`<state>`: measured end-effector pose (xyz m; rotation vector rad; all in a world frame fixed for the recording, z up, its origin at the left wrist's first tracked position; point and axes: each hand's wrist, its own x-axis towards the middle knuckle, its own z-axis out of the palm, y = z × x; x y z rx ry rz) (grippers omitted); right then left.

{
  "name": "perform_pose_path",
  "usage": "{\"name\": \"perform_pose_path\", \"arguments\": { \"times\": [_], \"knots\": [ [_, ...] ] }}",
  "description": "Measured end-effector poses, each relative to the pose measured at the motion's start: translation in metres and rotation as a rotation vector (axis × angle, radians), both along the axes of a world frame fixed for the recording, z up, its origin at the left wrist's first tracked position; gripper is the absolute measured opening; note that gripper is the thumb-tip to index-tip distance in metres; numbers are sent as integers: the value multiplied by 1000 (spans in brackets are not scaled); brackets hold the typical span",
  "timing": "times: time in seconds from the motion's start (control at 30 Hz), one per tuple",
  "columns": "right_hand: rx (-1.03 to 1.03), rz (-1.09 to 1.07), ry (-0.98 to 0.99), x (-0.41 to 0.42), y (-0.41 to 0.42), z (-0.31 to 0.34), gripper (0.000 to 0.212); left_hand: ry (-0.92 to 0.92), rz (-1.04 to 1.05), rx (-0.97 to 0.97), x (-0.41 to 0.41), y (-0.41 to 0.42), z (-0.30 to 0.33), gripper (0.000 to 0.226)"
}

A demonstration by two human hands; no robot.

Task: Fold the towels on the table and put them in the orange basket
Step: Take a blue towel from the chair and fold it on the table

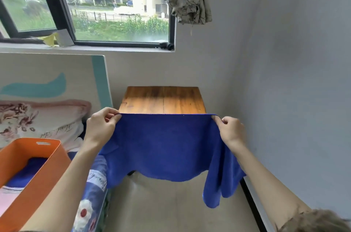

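a deep blue terry towel (167,144) is held up in the air, spread flat between both hands, in front of a small brown wooden surface (163,99) that stands against the grey wall. the left hand (101,127) is closed in a pinch on the towel's upper left corner, and the right hand (230,131) is closed in a pinch on the upper right corner; each grip is narrow, thumb against curled fingers, with cloth between. the top edge is drawn taut and runs level from hand to hand, so the towel's held axis lies crosswise, left to right, and the rest hangs below it with a wavy lower hem; a longer flap droops under the right hand. none of the towel can be seen resting on the surface.

an orange plastic basket with a slot handle (47,157) sits low on the left, on a flowered bed cover (91,190), and a blue cloth is already seen inside it. the basket lies nearer the left hand, well apart from the right. the fold is judged not yet begun; bringing one corner across to the other would halve the towel along its crosswise axis.
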<state>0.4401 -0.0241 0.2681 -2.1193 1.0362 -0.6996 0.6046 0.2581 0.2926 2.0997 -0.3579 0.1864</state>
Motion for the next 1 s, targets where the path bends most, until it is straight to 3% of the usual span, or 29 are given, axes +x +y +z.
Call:
{"name": "perform_pose_path", "arguments": {
  "times": [0.17,0.47,1.0],
  "knots": [
    [-39,67,61,69,-42,-13,53,50,15,52,62,-32,-25,5],
    [-48,170,270,223,-120,-54,23,170,-45,135,226,-94,-80,5],
    [-83,188,506,463,-246,-125,24,314,-124,394,482,-228,-165,7]
  ]
}}
